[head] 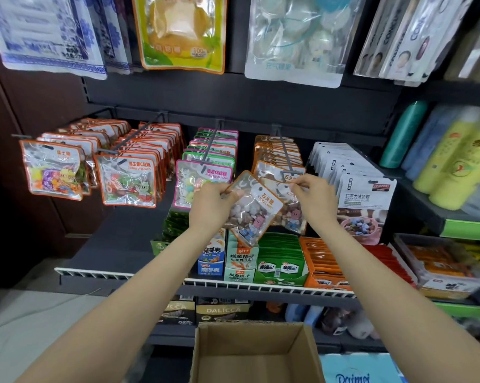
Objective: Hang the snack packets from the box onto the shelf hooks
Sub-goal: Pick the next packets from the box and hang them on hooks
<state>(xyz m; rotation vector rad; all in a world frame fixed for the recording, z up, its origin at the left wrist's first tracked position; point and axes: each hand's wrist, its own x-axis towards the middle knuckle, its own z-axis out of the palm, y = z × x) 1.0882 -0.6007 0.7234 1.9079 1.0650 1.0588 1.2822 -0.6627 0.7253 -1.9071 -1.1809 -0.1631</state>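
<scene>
My left hand (211, 203) grips an orange-edged stone candy packet (254, 207) by its upper left corner, tilted. My right hand (313, 193) pinches the top of a second packet (291, 214) of the same kind, just below the tip of a grey shelf hook (284, 158). That hook carries a row of matching orange packets (277, 150). Whether the second packet's hole is over the hook tip is not visible. The open cardboard box (256, 352) stands at the bottom centre; its visible inside shows no packets.
Other hooks to the left hold orange-edged candy packets (125, 179) and pink and green-edged ones (205, 172). White chocolate candy bags (366, 200) hang to the right. Below, a shelf (233, 284) carries boxed snacks. Bottles (454, 158) stand at far right.
</scene>
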